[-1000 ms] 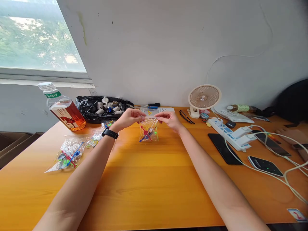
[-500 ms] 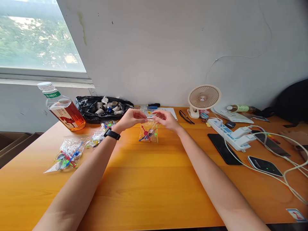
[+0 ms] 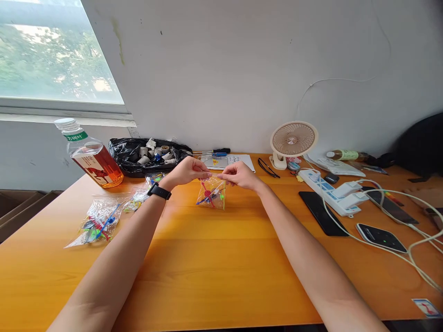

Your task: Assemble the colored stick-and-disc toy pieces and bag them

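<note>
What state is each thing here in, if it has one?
Clear plastic bag of coloured parts: filled, held at its top edge; seal unclear
Left hand: pinching that bag
Right hand: pinching it too
Clear plastic bottle of amber liquid: capped, partly full
Black plastic bag: open, contents showing
Round beige fan: upright; spinning unclear
White power strip: plugs inserted
Flat dark device with white edge: green light showing

Pale wall (image 3: pixel 214 74) (stained near the window (image 3: pixel 55 60)), daylight on a glossy wooden desk (image 3: pixel 221 272)
</note>
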Available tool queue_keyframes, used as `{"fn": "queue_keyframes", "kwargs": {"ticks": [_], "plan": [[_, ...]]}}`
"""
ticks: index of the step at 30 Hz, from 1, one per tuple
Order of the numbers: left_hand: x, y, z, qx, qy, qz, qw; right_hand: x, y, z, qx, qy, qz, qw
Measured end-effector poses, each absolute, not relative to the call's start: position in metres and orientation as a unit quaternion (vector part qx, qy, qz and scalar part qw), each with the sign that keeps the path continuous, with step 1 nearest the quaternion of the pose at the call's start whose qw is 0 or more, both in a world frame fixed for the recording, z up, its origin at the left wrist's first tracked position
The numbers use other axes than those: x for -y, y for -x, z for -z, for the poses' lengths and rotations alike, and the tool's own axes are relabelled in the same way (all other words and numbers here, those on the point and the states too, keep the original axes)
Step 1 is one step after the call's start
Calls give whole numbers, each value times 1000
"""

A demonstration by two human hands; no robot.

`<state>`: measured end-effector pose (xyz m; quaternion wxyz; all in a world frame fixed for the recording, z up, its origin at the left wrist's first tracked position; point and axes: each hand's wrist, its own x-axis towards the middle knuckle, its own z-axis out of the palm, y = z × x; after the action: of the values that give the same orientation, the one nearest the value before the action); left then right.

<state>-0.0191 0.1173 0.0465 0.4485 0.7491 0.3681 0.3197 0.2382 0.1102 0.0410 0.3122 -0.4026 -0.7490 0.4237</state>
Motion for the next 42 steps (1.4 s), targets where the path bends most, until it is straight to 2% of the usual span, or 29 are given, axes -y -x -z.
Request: {"fn": "queue_keyframes", "kwargs": {"ticks": [7,15,18,24,27,30,33,39,42], "plan": [[-125,32,-39,-388,-743,-322,441,-116,-251,-35,716,385,-494,308],[-127,39,-40,-370,-756,-291,454,-116,-243,-25,719,379,-491,314],[-127,42,-44,-388,-760,-315,415,-116,-235,-22,729,383,-443,355],[-115,52,-70,-393,-776,-378,317,-105,-213,-26,730,385,-276,493],[-105,56,-87,-368,-819,-306,317,-97,-202,-24,753,357,-222,507],[-97,57,-98,-364,-846,-223,319,-92,-190,-14,792,325,-226,465],[-96,52,-101,-367,-858,-231,275,-87,-180,0,822,328,-242,397],[-94,39,-101,-351,-871,-244,240,-76,-176,9,904,307,-244,172],[-93,38,-102,-357,-868,-249,240,-75,-183,-10,895,339,-239,167]]}}
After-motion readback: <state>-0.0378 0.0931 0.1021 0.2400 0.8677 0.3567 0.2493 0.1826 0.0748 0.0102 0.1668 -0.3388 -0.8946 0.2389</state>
